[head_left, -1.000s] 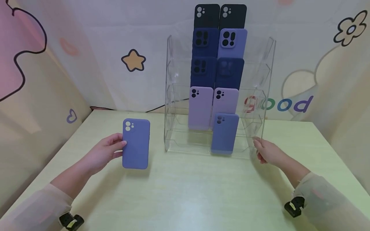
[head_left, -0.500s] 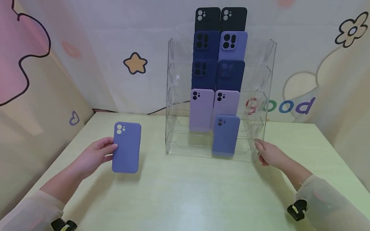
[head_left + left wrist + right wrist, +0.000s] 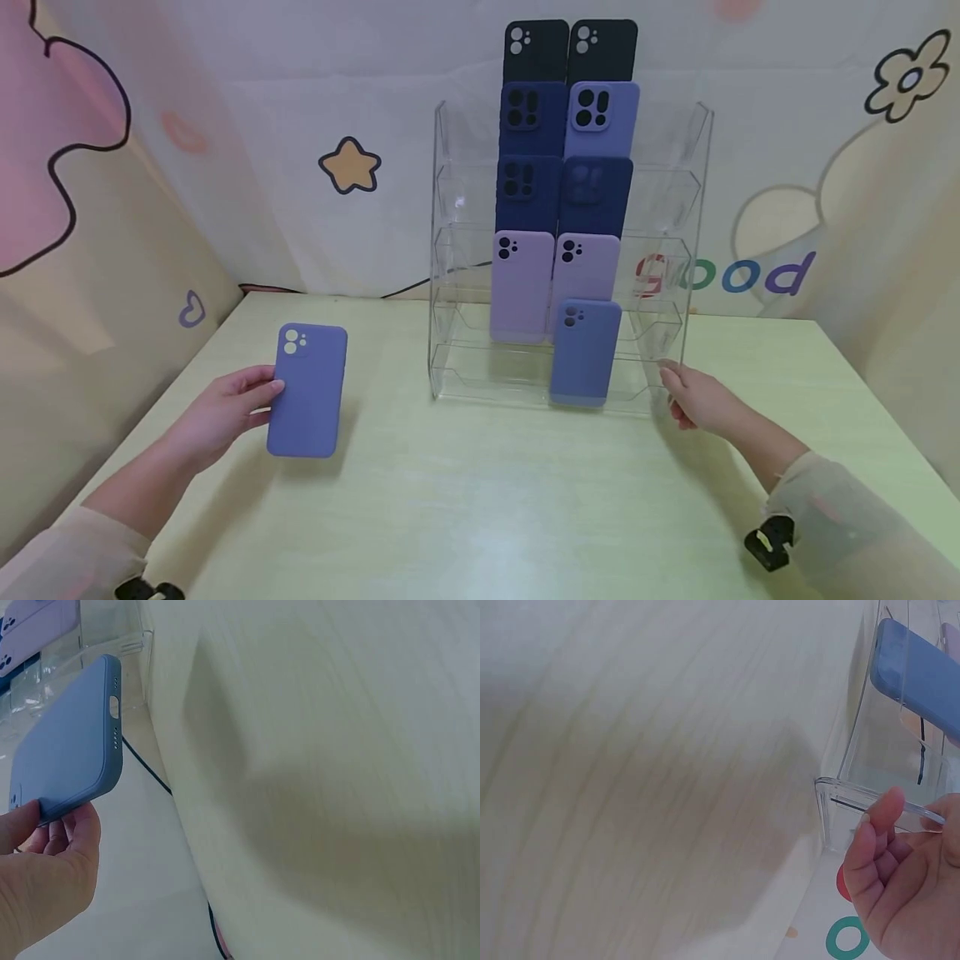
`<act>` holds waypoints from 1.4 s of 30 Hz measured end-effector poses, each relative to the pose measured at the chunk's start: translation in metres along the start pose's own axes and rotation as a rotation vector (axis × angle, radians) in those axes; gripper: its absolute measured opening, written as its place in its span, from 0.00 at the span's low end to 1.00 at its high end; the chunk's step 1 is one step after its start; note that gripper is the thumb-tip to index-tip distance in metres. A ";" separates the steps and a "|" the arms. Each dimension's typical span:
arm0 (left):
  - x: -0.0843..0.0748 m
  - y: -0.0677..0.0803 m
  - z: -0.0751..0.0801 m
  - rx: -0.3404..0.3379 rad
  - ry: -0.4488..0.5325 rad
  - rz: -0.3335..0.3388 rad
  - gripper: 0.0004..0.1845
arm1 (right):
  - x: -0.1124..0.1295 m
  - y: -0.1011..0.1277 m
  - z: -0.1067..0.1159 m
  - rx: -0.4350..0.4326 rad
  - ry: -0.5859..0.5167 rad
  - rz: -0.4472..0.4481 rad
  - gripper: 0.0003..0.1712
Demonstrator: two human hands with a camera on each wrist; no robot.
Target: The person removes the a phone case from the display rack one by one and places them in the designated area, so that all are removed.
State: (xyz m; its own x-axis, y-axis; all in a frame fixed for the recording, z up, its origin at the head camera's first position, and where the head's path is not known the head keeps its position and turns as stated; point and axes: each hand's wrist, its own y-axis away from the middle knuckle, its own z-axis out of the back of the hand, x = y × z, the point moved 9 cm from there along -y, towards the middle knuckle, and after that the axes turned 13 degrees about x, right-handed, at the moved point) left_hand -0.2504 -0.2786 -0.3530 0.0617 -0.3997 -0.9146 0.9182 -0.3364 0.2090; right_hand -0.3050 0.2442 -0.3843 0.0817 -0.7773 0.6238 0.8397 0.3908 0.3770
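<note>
Holding a blue phone case (image 3: 307, 390) upright by its left edge, your left hand (image 3: 221, 408) stood over the near left part of the table (image 3: 480, 500), well apart from the clear rack (image 3: 450, 250). In the left wrist view the fingers (image 3: 71, 825) curled under the case's lower end and the thumb pressed its face, so the grip was a pinch. Compared with a second earlier, the case had travelled left and slightly nearer to you, away from the rack; this suggested that it had been taken off the display rather than carried toward it.

Your right hand (image 3: 693, 398) rested at the rack's near right corner, fingers (image 3: 881, 817) laid lightly curled against the clear side wall, steadying it; it had hardly shifted over the same second.

A second blue case (image 3: 585, 352) leaned in the rack's lowest row, right of centre, with the slot to its left bare. Above it stood two lilac cases (image 3: 555, 279), then dark blue ones (image 3: 562, 192), and two black cases (image 3: 570, 50) at the top.
</note>
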 end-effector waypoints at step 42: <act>0.054 0.021 0.061 0.029 -0.239 0.203 0.29 | 0.001 0.000 -0.002 0.001 -0.004 -0.011 0.32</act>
State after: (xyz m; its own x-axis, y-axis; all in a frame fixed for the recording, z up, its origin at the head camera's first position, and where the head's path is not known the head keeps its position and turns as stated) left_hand -0.2518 -0.3589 -0.3769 0.1458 -0.6488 -0.7469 0.8849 -0.2520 0.3916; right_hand -0.3044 0.2426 -0.3849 0.0706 -0.7793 0.6227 0.8399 0.3832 0.3843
